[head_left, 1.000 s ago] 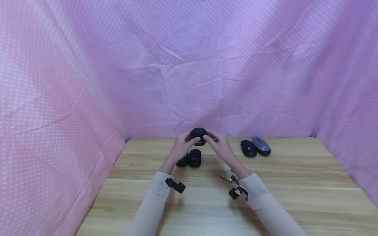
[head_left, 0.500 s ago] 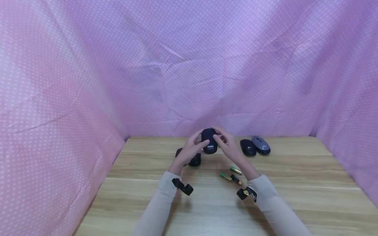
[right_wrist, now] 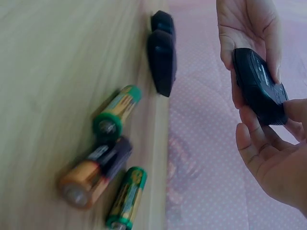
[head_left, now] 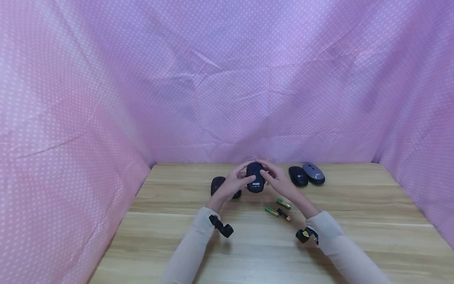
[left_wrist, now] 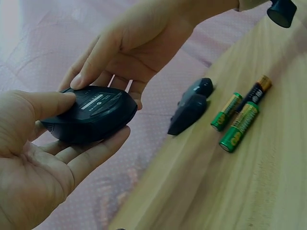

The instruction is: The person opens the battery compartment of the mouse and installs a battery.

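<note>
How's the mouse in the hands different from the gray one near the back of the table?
The held mouse is black with white print showing; the gray mouse shows a gray top. The held mouse is gripped between the left hand and right hand; the gray mouse lies on the table. Both are rounded computer mice.

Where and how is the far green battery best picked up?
I'd pinch the far green battery at mid-length, from above, across its two long sides: it is a slim cylinder lying on its side. The head view shows it apart from the dark battery. The right hand is nearer but holds the raised mouse.
</note>
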Demonstrator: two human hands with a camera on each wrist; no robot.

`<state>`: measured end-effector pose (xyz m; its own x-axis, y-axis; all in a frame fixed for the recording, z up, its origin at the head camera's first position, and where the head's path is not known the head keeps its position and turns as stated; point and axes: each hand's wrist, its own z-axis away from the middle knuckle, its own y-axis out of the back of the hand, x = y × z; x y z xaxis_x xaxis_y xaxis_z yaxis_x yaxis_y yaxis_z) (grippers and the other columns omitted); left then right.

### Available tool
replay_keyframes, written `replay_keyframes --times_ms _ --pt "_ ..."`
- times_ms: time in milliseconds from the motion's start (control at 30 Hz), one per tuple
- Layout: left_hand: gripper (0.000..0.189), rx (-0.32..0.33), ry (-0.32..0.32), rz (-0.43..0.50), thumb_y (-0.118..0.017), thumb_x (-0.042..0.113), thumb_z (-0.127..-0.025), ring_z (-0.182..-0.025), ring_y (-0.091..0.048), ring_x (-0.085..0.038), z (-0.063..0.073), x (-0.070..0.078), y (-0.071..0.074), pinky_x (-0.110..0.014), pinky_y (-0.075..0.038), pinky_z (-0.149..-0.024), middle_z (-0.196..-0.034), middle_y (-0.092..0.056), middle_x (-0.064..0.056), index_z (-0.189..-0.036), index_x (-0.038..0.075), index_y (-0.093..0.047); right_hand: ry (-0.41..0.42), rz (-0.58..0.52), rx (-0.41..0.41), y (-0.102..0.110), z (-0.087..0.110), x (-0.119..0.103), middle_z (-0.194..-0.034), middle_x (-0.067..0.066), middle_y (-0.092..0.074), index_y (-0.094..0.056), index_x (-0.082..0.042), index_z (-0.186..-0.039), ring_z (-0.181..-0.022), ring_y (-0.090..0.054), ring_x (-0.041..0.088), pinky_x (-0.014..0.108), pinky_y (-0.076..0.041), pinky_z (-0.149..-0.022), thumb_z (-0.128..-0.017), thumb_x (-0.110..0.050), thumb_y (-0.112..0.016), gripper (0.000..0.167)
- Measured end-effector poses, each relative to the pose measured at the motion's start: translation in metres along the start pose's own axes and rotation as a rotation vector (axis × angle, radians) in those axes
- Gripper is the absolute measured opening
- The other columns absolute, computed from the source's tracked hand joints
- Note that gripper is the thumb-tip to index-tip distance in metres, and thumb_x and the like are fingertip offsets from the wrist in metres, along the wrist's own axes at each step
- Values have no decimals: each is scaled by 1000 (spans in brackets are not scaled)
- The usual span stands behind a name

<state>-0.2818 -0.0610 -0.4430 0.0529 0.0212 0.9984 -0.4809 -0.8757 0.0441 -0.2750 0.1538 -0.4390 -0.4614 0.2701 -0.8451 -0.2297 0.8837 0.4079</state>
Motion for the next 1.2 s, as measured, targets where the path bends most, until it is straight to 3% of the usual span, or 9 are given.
replay_keyframes --times_ms 133,367,633,933,1200 --pt "55 17 27 -29 -65 18 -101 -118 -68 -24 -1 -5 -2 -38 -60 -81 -148 -55 -15 -152 28 -48 -4 11 -27 2 4 4 -121 27 -67 -49 -1 -148 -84 -65 22 24 -55 -69 -105 -7 -55 43" --pt "58 0 53 43 -63 13 -102 -114 -69 -24 -4 -14 -5 -34 -62 -79 -147 -57 -20 -155 24 -44 49 8 -48 2 9 11 -127 26 -64 -48 -2 -149 -89 -66 33 25 -54 -67 -101 -1 -59 49" --pt "56 8 61 99 -63 12 -102 -119 -68 -31 -3 -19 -8 -44 -63 -86 -145 -57 -23 -154 23 -45 15 24 -45 0 12 13 -116 24 -68 -48 -3 -148 -81 -65 22 23 -53 -67 -102 -4 -60 48" --pt "56 -5 75 114 -63 12 -102 -120 -67 -30 -2 -21 -8 -37 -63 -85 -142 -59 -24 -154 22 -45 22 33 -14 -3 12 14 -102 23 -69 -50 0 -145 -74 -61 31 21 -48 -62 -100 0 -61 46" --pt "56 -18 75 89 -62 14 -103 -121 -66 -32 -1 -24 -7 -40 -62 -88 -141 -60 -24 -155 23 -43 -6 65 -14 -3 14 12 -93 14 -67 -54 -4 -142 -70 -56 17 23 -47 -59 -100 -8 -64 43"
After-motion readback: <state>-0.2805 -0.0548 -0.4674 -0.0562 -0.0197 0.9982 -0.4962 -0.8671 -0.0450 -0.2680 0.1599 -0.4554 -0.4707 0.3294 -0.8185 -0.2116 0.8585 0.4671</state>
